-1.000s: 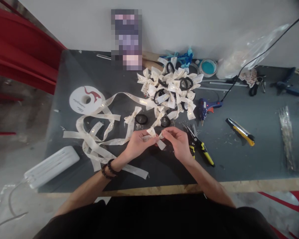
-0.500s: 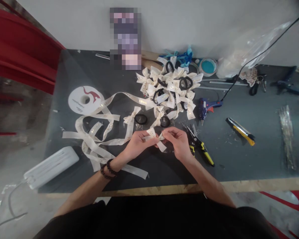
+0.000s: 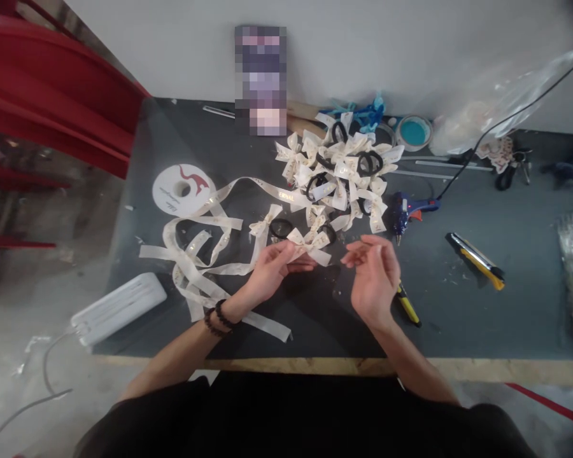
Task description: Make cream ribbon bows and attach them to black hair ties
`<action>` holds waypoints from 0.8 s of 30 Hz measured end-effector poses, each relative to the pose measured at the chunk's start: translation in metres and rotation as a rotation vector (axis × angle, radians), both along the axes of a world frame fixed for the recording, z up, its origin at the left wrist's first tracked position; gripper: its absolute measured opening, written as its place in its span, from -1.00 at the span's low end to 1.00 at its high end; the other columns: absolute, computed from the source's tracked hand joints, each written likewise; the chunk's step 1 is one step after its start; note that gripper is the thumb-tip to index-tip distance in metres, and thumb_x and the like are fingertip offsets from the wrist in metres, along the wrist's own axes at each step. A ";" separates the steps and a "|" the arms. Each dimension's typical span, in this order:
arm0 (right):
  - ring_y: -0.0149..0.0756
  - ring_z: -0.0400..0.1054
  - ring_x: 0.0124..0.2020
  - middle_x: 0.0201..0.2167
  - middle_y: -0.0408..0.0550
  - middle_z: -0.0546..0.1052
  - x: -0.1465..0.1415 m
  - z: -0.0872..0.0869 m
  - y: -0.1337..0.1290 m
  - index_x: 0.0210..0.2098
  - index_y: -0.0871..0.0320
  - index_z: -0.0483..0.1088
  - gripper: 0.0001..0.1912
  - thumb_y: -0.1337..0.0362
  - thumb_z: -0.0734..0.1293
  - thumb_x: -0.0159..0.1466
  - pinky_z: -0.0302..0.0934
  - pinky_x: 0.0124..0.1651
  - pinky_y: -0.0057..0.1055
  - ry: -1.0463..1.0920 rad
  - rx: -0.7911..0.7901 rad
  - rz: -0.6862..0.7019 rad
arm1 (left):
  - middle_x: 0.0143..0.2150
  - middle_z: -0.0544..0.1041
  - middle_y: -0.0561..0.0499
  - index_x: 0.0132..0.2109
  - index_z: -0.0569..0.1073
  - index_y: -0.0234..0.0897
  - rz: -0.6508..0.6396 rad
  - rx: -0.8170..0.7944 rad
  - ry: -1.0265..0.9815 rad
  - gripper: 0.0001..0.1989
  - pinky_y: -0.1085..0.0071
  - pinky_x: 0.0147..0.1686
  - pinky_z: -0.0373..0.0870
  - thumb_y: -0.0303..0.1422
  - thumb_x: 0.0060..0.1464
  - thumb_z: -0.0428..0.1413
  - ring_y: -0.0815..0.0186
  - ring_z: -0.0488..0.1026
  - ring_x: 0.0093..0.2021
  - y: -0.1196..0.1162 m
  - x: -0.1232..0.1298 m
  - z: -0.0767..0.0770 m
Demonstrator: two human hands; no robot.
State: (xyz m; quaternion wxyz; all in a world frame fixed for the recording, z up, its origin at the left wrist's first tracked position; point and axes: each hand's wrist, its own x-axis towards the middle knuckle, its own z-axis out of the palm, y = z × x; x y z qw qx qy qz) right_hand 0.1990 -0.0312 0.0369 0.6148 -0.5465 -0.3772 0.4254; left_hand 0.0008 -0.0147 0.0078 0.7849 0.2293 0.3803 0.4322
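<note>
A cream ribbon bow (image 3: pixel 310 243) with gold print is pinched by one tail in my left hand (image 3: pixel 273 268). To its right my right hand (image 3: pixel 373 277) is raised off the bow, fingers apart and slightly curled, holding nothing. Just beyond the held bow lie another bow (image 3: pixel 266 221) and a black hair tie (image 3: pixel 281 228). A heap of cream bows with black hair ties (image 3: pixel 344 166) sits farther back. Loose ribbon (image 3: pixel 191 273) runs in loops left of my hands, near a white ribbon spool (image 3: pixel 177 190).
Right of the heap rests a blue glue gun (image 3: pixel 410 211) with its black cord. A yellow cutter (image 3: pixel 477 259) lies farther right. Yellow-handled snips (image 3: pixel 408 305) are partly behind my right hand. A white power strip (image 3: pixel 119 306) lies at the left edge; a teal tape roll (image 3: pixel 413 132) stands behind.
My right hand has let go of the bow, moved right and opened. The bow now shows its loops spread in my left hand. The whole view has shifted slightly.
</note>
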 end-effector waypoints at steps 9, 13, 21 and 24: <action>-0.08 0.61 -0.07 0.05 0.08 0.64 0.122 0.006 0.049 0.17 -0.02 0.45 -0.66 0.15 0.37 0.43 0.41 -0.08 -0.13 -0.786 0.081 -0.082 | -0.27 0.72 -0.10 -0.17 0.63 -0.33 0.009 0.051 0.030 -0.61 0.30 -0.23 0.75 -0.09 0.08 0.45 0.16 0.73 -0.23 -0.002 -0.001 -0.005; 0.15 0.36 0.35 0.36 0.33 0.42 0.189 -0.009 0.073 0.29 0.07 0.43 -0.52 0.13 0.34 0.41 0.38 0.05 -0.03 -1.180 0.009 0.029 | -0.31 0.70 -0.05 -0.16 0.63 -0.32 -0.019 0.108 0.094 -0.64 0.39 -0.34 0.73 -0.16 0.04 0.48 0.20 0.71 -0.27 -0.004 -0.002 -0.007; 0.29 0.30 0.28 0.24 0.27 0.45 0.201 -0.015 0.073 0.43 -0.01 0.34 -0.38 0.01 0.32 0.43 0.19 0.23 0.19 -1.468 -0.119 0.245 | -0.31 0.68 0.01 -0.16 0.62 -0.29 -0.147 0.297 0.227 -0.79 0.50 -0.39 0.66 -0.32 0.13 0.44 0.38 0.64 -0.42 -0.007 -0.006 -0.004; 0.31 0.27 0.26 0.21 0.30 0.42 0.192 -0.017 0.070 0.36 0.03 0.43 -0.40 -0.02 0.37 0.40 0.15 0.25 0.21 -1.524 -0.148 0.227 | -0.19 0.72 -0.09 -0.15 0.65 -0.28 -0.160 0.443 0.344 -0.81 0.48 -0.34 0.63 -0.33 0.14 0.43 0.32 0.68 -0.30 -0.007 -0.005 -0.002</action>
